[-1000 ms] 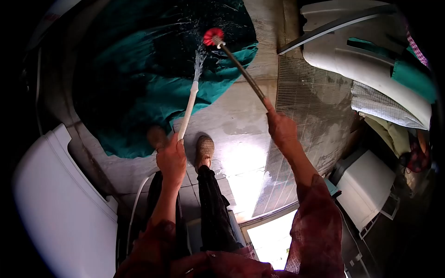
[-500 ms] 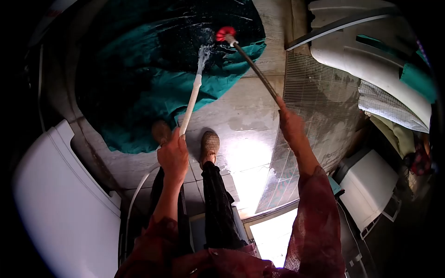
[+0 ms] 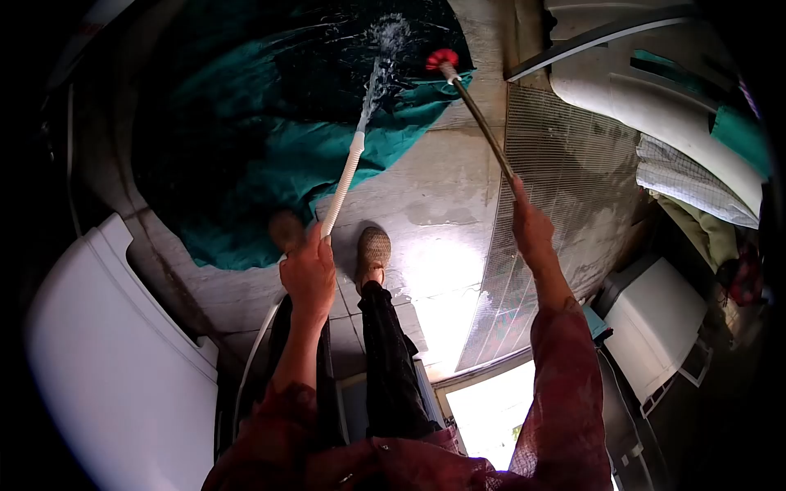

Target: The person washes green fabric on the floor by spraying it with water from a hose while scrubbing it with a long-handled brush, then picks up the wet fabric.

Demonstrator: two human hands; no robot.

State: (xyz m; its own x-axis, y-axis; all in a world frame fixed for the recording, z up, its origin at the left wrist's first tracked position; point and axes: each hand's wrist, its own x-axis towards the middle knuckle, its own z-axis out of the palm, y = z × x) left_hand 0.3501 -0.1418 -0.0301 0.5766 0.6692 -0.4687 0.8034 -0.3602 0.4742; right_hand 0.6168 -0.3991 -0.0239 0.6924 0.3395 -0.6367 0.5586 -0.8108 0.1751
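My left hand (image 3: 309,274) is wrapped round a white ribbed hose (image 3: 345,182), which points away from me. Water (image 3: 379,78) pours from its end onto a dark green cloth (image 3: 327,147) spread on the floor. My right hand (image 3: 532,225) grips the long handle of a brush (image 3: 483,123). The red brush head (image 3: 442,60) is at the right edge of the cloth, near the top of the view. The cloth looks wet and dark where the water lands.
Tiled floor (image 3: 434,176) surrounds the cloth, with my shoe (image 3: 374,248) on it. A ribbed mat or grating (image 3: 557,172) lies to the right. A white appliance (image 3: 123,352) stands at the left, a white bin (image 3: 655,327) at the right. Light-coloured panels (image 3: 655,106) are at the upper right.
My right hand and the brush have moved to the right. The hose tip has shifted slightly right, and the water reaches farther up the cloth.
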